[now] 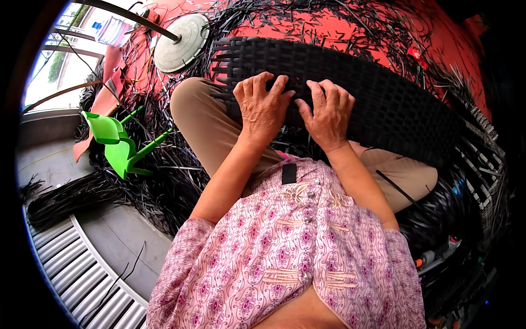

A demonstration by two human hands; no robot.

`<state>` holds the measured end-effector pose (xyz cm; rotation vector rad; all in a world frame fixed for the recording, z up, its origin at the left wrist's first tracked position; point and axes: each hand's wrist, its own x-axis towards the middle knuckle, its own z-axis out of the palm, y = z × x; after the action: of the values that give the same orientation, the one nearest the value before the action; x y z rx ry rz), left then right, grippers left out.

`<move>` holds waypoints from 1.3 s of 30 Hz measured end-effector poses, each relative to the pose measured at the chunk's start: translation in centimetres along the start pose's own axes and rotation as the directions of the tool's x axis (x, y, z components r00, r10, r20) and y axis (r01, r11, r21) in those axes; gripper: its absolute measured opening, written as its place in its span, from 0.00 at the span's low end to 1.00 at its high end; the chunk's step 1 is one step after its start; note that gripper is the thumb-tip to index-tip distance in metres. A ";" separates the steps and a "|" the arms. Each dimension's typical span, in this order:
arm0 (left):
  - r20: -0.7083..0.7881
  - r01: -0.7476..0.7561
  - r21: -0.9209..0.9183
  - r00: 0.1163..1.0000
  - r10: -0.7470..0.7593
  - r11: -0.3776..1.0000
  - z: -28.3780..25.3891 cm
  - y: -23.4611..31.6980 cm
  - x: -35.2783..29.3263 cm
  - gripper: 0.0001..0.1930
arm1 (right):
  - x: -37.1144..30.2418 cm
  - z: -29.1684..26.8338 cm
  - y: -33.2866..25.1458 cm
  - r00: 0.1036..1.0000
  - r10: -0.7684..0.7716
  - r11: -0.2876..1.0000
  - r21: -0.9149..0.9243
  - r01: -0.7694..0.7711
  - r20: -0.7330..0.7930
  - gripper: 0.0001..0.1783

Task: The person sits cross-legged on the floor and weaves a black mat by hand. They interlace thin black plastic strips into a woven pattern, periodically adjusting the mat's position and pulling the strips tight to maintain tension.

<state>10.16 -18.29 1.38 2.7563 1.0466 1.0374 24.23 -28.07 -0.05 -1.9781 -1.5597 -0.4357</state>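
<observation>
A long black panel point(378, 90), woven from flat plastic strips, lies across my bent legs, with loose strip ends sticking out at its left. My left hand point(262, 107) grips its near part, fingers bent on the weave and thumb pointing toward the other hand. Just to the right, my right hand point(329, 112) holds the same panel with curled fingers, its thumb apart from the index finger. A small gap between strips shows between the two hands. Whether a single strip is pinched under the fingertips is hidden.
Loose black strips point(148, 203) lie heaped on the left, around a bright green plastic object point(118, 140). A round grey base with a pole point(182, 44) stands far left on the red floor point(329, 24). A slatted metal grille point(82, 268) is lower left.
</observation>
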 end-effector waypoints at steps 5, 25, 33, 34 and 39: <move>-0.033 0.010 0.014 0.999 -0.009 1.000 0.5 0.3 0.2 0.18 | -0.1 0.0 -0.3 1.000 -0.004 1.000 -0.009 0.004 0.001 0.28; 0.007 0.011 0.044 1.000 -0.011 0.999 -0.1 -1.1 0.1 0.22 | -0.5 0.2 -0.2 0.999 0.018 1.000 0.013 -0.018 -0.048 0.26; 0.010 -0.029 0.049 1.000 0.029 0.998 0.3 -2.0 0.4 0.19 | -1.2 -0.7 1.3 0.998 -0.020 0.988 0.150 0.028 -0.051 0.27; 0.012 -0.022 0.044 1.000 0.022 0.999 0.5 -2.1 0.3 0.19 | -1.5 -1.0 1.5 0.998 0.007 0.993 0.117 0.001 -0.068 0.27; 0.009 -0.036 0.060 0.999 0.036 0.998 1.0 -1.7 0.6 0.19 | -2.3 -2.2 3.2 0.995 0.066 0.998 0.030 -0.064 -0.075 0.26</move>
<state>10.07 -16.40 0.49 2.8342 1.0480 1.0153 26.87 -31.66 -0.46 -1.9621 -1.4431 -0.4557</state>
